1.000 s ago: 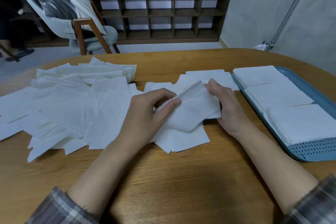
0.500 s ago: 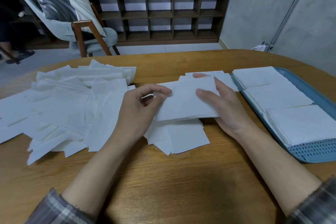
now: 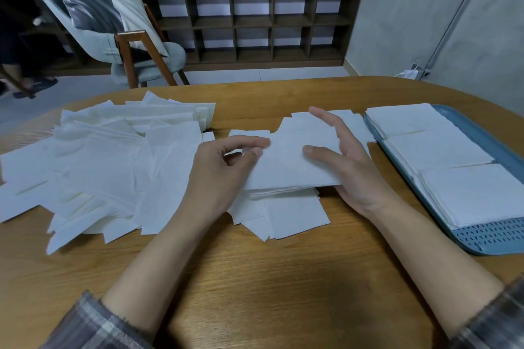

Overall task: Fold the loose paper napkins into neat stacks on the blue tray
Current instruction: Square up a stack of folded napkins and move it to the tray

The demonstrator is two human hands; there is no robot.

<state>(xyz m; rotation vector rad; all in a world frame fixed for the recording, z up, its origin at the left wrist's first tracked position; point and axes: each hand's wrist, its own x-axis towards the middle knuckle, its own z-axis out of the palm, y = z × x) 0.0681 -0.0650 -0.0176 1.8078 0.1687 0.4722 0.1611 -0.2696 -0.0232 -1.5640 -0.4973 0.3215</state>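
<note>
A folded white napkin (image 3: 292,161) is held flat just above the table between both hands. My left hand (image 3: 224,170) pinches its left edge with thumb and forefinger. My right hand (image 3: 343,161) holds its right side, thumb on top, fingers spread. Under it lie several folded napkins (image 3: 286,212) fanned on the wood. A wide heap of loose unfolded napkins (image 3: 113,167) covers the table's left half. The blue tray (image 3: 487,238) sits at the right with three neat napkin stacks (image 3: 445,156) in a row.
The wooden table (image 3: 255,278) has bare surface in front of my forearms. Beyond its far edge stand a grey chair (image 3: 119,39) with cushions and a dark shelf unit (image 3: 255,20). A person's legs (image 3: 17,45) show at the far left.
The napkin went from half-folded and curled to flat and squared between both hands. My right hand's fingers opened out along its right edge and my left moved to pinch the left edge.
</note>
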